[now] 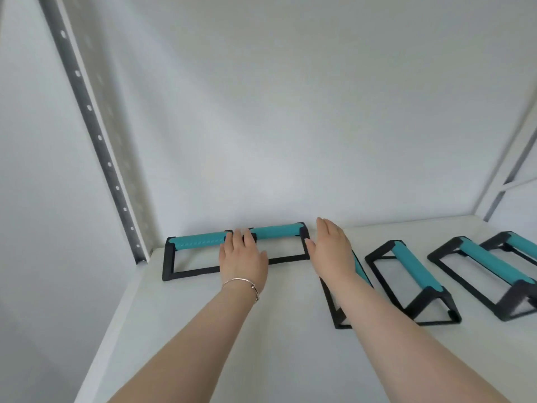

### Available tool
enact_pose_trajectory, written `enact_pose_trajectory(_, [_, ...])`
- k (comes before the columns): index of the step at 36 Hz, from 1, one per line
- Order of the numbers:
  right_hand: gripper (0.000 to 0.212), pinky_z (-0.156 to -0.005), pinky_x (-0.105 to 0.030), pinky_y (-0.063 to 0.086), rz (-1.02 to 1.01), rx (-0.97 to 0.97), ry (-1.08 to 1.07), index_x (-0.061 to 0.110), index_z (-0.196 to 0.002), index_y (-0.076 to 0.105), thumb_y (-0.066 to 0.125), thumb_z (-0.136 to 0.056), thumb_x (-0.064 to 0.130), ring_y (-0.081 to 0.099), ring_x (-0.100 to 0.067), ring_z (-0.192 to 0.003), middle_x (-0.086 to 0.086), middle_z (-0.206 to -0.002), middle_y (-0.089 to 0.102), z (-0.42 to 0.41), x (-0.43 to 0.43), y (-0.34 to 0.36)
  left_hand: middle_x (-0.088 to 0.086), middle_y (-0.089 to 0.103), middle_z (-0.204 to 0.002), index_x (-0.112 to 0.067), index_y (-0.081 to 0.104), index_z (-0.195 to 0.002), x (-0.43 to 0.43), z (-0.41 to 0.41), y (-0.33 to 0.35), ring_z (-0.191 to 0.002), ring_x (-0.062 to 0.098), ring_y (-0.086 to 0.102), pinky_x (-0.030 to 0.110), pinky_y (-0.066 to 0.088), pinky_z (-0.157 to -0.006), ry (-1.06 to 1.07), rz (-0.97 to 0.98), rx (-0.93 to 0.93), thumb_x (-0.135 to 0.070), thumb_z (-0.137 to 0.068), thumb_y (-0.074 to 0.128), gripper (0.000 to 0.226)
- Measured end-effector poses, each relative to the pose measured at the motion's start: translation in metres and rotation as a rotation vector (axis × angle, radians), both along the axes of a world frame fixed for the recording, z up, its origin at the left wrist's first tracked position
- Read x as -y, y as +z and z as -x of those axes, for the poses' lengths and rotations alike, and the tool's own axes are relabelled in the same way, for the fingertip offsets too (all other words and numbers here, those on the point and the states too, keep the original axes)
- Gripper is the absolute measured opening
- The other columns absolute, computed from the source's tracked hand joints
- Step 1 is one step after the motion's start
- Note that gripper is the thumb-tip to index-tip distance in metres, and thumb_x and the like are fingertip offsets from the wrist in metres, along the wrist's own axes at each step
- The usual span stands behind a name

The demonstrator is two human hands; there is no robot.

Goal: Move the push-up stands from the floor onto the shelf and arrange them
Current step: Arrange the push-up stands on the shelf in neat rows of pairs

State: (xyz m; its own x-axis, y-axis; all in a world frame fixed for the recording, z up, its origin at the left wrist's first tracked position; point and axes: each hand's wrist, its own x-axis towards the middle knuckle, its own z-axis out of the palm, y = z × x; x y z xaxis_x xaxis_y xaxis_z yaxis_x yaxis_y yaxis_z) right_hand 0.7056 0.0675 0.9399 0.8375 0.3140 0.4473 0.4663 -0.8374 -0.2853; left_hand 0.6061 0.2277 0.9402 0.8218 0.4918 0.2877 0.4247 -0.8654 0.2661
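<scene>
Several push-up stands with black frames and teal grips stand on the white shelf. Two sit end to end along the back wall: the left stand and the one beside it. My left hand lies flat, fingers apart, over the place where these two meet. My right hand is open, edge-on, beside the right end of the second stand. My right forearm hides most of a third stand. Further right stand a fourth and a fifth.
A perforated metal upright rises at the back left corner of the shelf. Another shelf post stands at the right. A sixth stand is partly cut off at the right edge. The white wall is close behind.
</scene>
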Motion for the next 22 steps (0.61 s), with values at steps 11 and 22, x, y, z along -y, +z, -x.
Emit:
enact_pose_trajectory(11, [0.062,-0.11,-0.044,0.035,0.024,-0.06,-0.246,0.005,-0.142,0.037,0.054,-0.093,0.039,0.041,-0.031,-0.133,-0.014,-0.141,0.048,-0.02,0.151,0.001,0.012,0.017,-0.158,-0.01,0.015,-0.15,0.141,-0.034,0.014,-0.145,0.029,0.016,0.039,0.02,-0.117,-0.107,0.099,-0.031,-0.05,-0.097,0.033,0.07])
enact_pose_trajectory(22, [0.046,-0.064,-0.032,0.044,-0.092,-0.546,-0.167,0.007,-0.111,0.047,0.062,-0.087,0.043,0.056,-0.025,-0.079,-0.006,-0.09,0.055,-0.049,0.195,0.001,0.01,0.046,-0.131,-0.009,0.039,-0.135,0.211,-0.067,0.011,-0.113,0.027,0.055,0.034,0.046,-0.094,-0.028,0.388,-0.124,-0.052,-0.087,0.056,0.066])
